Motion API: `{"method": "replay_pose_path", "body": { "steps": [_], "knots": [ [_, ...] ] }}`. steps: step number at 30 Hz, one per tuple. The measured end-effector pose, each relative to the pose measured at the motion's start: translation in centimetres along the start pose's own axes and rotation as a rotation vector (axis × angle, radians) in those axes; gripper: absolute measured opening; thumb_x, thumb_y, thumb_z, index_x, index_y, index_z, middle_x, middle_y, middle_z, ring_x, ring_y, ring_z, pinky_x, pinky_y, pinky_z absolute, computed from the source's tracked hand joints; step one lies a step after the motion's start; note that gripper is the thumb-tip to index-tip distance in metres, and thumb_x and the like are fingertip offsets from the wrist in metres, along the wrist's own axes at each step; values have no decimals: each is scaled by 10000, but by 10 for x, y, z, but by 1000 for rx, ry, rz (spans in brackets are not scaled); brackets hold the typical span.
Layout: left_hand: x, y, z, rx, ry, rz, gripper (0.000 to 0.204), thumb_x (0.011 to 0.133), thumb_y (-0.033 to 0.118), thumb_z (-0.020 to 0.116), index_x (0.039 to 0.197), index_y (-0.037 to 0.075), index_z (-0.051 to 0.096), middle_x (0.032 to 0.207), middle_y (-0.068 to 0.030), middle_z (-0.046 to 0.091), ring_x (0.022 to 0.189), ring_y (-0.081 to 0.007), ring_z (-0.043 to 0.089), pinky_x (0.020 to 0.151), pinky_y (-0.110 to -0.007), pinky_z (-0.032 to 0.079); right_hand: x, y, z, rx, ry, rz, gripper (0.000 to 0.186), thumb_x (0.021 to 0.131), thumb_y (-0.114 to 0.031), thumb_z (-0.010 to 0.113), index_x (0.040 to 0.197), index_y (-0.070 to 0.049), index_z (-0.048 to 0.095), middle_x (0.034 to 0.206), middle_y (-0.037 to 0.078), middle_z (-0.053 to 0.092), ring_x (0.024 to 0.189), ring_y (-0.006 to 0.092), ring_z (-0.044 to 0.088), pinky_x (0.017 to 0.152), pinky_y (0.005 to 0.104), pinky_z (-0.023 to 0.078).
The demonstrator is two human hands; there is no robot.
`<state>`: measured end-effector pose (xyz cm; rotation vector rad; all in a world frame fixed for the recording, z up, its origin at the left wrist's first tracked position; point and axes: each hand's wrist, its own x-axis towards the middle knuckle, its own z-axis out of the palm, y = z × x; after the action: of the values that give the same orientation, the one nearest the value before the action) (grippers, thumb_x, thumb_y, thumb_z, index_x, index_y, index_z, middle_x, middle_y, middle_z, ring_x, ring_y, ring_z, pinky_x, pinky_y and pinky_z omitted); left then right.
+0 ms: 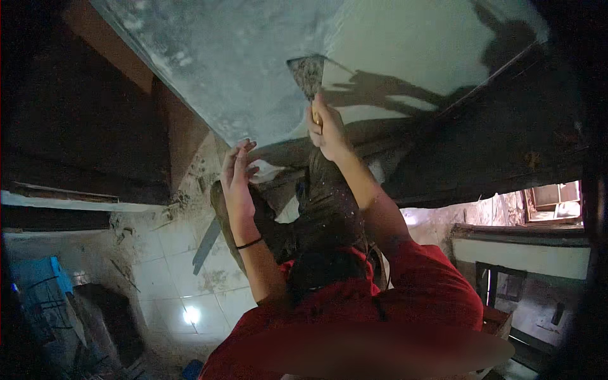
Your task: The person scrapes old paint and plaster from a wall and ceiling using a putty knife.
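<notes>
My right hand [327, 130] is wrapped around the handle of a putty knife [308, 76]. Its broad, stained blade points away from me and lies at or very near a large flat surface [234, 63]. That surface is mottled grey on the left and smoother and paler on the right, where shadows of a hand and the tool fall. Near the surface's lower corner is my left hand [238, 180], with its fingers loosely stretched and apart, holding nothing. Whether those fingertips touch the surface I cannot tell. A dark band circles my left wrist.
My bent legs [326, 202] in dark trousers are below the surface. Dirty white floor tiles [158, 272] lie to the left, with a long grey strip [206, 247] on them. Farther left is a blue object [38, 285]; a bright opening [554, 202] shows at right.
</notes>
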<state>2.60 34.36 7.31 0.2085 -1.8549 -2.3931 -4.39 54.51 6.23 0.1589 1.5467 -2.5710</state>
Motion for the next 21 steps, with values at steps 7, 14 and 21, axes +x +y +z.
{"method": "replay_pose_path", "body": {
  "steps": [7,14,21],
  "knots": [
    [-2,0,-3,65,5,-15,386,961,387,529,1186,86,615,1171,-52,635,1026,-177,586,846,-335,441,0,0,-2,66,-56,-9,498,897,-595,527,737,-127,473,558,-54,357,375,54,266,347,213,216],
    [-1,-1,-2,-19,9,22,354,959,361,536,1165,87,624,1168,-56,633,1021,-169,591,814,-323,445,5,-11,1,157,0,-30,479,881,-579,569,780,-115,510,540,-61,359,369,55,258,343,214,209],
    [-7,-4,-8,26,-11,-12,402,968,345,522,1257,71,575,1195,-81,618,1037,-191,597,839,-322,461,0,-9,1,132,-69,-26,485,861,-607,578,788,-131,527,550,-75,354,394,42,265,349,215,198]
  ]
}}
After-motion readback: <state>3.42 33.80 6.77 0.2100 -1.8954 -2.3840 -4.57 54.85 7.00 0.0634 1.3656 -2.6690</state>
